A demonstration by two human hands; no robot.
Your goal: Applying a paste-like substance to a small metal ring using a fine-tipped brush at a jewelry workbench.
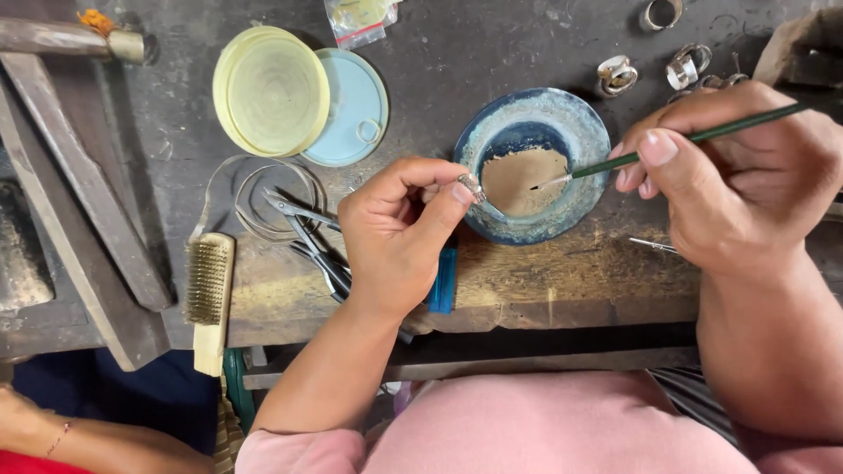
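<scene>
The small silver ring (471,187) sits pinched between thumb and forefinger of the left hand (395,233) at the blue bowl's (587,132) near-left rim, while the right hand (738,180), fingers pressed around a thin green brush (702,136), slants its tip leftward into the bowl, just beside the ring.

Small silver ring (471,187), pinched upright; thin green brush (694,138), tip seemingly dipped in tan paste.

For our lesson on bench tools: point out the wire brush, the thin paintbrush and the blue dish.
Wire brush (209,283): head view, on the bristle block.
Thin paintbrush (606,166): head view, on the green handle just ahead of the right hand's fingers.
Blue dish (580,132): head view, on the bare right rim.
</scene>
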